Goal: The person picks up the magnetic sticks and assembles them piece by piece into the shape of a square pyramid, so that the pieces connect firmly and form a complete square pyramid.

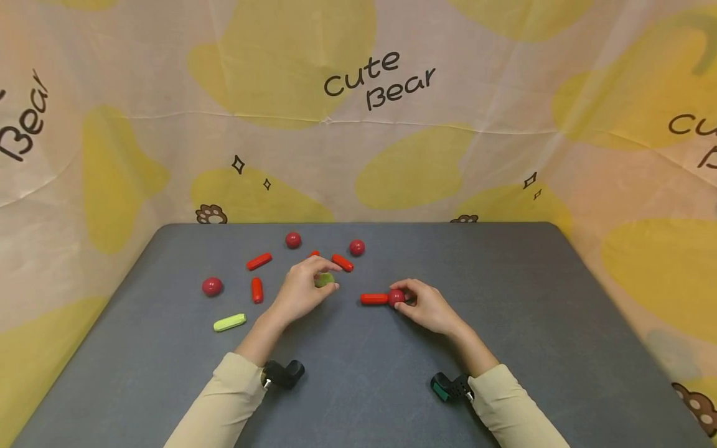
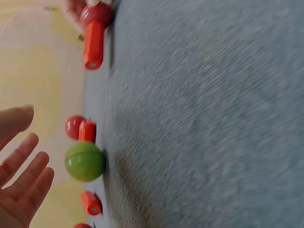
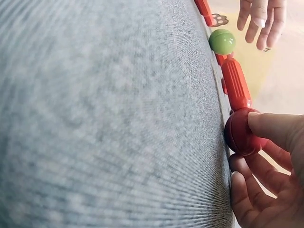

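Observation:
My right hand [image 1: 430,309] pinches a dark red ball [image 1: 396,297] between thumb and fingers at the table surface. One end of a red stick [image 1: 373,299] meets that ball, and the stick points left; the right wrist view shows the red ball [image 3: 243,131] and stick in line. Over a green ball [image 1: 324,280] is my left hand [image 1: 299,287], its thumb and fingers spread apart. In the left wrist view the green ball [image 2: 84,161] sits on the table, away from the fingers [image 2: 33,175].
Around the left hand lie several red sticks [image 1: 259,261], a light green stick [image 1: 229,322] and more red balls [image 1: 212,287]. Two red balls sit toward the back of the grey table [image 1: 504,261]. A patterned cloth [image 1: 403,162] hangs behind it.

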Available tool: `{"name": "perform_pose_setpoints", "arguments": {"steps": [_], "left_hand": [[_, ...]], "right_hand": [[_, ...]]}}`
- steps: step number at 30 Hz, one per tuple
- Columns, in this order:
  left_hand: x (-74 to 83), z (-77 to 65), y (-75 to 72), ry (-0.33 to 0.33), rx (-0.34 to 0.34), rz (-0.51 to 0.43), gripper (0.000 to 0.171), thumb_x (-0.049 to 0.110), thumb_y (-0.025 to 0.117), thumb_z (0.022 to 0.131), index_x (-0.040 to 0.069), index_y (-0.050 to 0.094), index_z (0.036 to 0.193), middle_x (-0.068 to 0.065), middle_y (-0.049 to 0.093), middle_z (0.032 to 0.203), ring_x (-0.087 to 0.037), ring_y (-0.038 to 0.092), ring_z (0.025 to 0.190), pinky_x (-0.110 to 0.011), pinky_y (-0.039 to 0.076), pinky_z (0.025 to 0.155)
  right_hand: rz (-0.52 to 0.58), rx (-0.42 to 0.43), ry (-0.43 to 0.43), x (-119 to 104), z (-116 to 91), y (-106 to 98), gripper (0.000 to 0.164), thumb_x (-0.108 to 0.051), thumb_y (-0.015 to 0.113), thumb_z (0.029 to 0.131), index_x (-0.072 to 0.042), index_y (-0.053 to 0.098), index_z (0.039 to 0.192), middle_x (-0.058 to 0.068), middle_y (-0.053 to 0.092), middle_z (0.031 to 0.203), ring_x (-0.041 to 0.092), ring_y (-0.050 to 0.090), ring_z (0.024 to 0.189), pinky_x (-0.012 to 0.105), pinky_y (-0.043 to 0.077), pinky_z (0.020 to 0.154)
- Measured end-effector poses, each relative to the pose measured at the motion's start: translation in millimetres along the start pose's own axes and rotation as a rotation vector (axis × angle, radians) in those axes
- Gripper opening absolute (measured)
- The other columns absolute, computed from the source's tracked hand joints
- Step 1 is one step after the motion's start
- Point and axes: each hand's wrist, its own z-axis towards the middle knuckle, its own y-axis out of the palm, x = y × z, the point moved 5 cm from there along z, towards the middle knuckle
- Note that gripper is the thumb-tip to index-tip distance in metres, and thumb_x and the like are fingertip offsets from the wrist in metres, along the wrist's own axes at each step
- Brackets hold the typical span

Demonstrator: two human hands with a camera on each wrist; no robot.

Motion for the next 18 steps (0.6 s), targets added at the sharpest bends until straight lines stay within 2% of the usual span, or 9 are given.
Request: {"name": "perform_pose_setpoints", "arguments": {"steps": [4,9,14,18], "left_hand": [[-11.1,2.8,-4.5,-0.053,0.008,0.001,0.031,0.015,0.075,0.075,0.014,0.067,0.105,-0.004,0.062,0.105,-0.027,0.057,0.086,-0.037,0.047,0.075],[-24.1,4.4,-1.7,-0.166,-0.034,-0.044,0.040,0.019,0.076,0.075,0.013,0.064,0.113,-0.007,0.060,0.112,-0.027,0.056,0.089,-0.035,0.045,0.075],[-27.3,5.0,4.9,-0.211,-0.054,-0.054,0.041,0.017,0.076,0.075,0.010,0.064,0.113,-0.010,0.060,0.111,-0.024,0.057,0.092,-0.037,0.047,0.078],[-29.0,4.7,11.8,-0.232,-0.058,-0.026,0.038,0.017,0.075,0.074,0.009,0.065,0.111,-0.009,0.061,0.105,-0.023,0.058,0.090,-0.036,0.046,0.076]], "right_hand": [[0.002,0.004,-0.006,-0.6,-0.1,0.0,0.030,-0.012,0.070,0.080,-0.011,0.063,0.109,0.001,0.061,0.091,0.013,0.055,0.079,0.023,0.042,0.066],[0.006,0.005,-0.008,-1.6,0.4,-0.1,0.030,-0.012,0.069,0.080,-0.011,0.063,0.109,0.001,0.061,0.091,0.013,0.055,0.079,0.023,0.042,0.066],[-0.005,0.009,-0.003,-2.9,3.0,0.9,0.030,-0.013,0.070,0.080,-0.011,0.063,0.109,0.001,0.061,0.092,0.013,0.054,0.079,0.024,0.042,0.067],[-0.017,0.004,-0.002,-3.6,5.3,3.2,0.031,-0.013,0.070,0.080,-0.011,0.063,0.110,0.001,0.061,0.093,0.013,0.055,0.080,0.025,0.043,0.068]]}}
